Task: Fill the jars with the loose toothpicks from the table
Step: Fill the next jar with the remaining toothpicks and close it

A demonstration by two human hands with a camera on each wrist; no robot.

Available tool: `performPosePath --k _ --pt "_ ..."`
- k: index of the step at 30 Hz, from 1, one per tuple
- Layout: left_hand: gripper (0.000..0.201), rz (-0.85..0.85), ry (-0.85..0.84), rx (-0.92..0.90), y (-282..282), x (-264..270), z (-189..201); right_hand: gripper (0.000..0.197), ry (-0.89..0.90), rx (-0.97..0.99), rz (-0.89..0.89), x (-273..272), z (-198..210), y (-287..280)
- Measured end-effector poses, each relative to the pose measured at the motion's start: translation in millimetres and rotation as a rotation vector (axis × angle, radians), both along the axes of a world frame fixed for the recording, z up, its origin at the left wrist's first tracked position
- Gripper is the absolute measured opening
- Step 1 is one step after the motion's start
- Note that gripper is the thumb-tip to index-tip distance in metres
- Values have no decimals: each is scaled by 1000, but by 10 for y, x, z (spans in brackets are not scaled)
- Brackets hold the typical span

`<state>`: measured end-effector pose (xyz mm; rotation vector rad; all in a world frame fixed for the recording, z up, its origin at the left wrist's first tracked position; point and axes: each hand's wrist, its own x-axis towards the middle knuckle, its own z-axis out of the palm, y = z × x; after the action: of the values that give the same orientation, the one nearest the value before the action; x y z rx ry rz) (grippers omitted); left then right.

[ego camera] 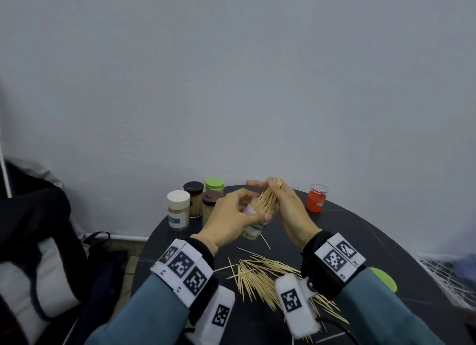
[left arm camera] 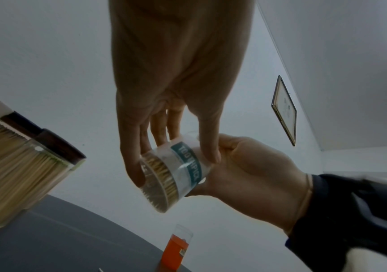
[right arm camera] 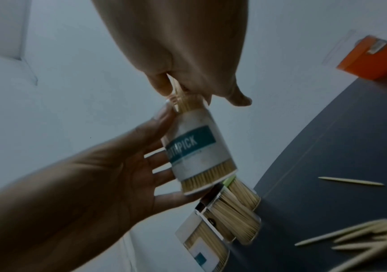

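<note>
toothpick jar, mid-fill

left hand: fingers and thumb curled round an open clear jar, held tilted above the worktop.
right hand: pinching a bundle of toothpicks, lower ends inside the jar mouth.
loose toothpicks: heaped on the worktop below the wrists, a few strays beside.
four capped jars: standing full at the far left edge.
red jar: standing uncapped, far right, well apart.

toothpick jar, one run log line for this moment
left hand: holds open jar | right hand: feeds toothpick bundle in | loose toothpicks: on table
</note>
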<state>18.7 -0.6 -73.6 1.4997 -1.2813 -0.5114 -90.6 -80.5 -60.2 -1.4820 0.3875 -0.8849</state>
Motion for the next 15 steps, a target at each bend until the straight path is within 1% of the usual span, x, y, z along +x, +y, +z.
performPosePath --k 4,8,10,12,15 --pt "55 -20 7 7 -9 -7 -3 32 -30 15 -22 -13 23 -20" --pt "48 -31 50 -3 -16 -8 -2 39 101 -80 -35 -14 -78 13" --pt "45 -43 49 -1 -12 -7 0 38 114 -102 -37 -30 -91 21" --pt "44 -55 48 -1 -5 -8 4 32 92 -104 -51 -58 -61 17" --pt "52 -81 34 10 3 -7 10 40 95 -152 -112 -92 -36 -46"
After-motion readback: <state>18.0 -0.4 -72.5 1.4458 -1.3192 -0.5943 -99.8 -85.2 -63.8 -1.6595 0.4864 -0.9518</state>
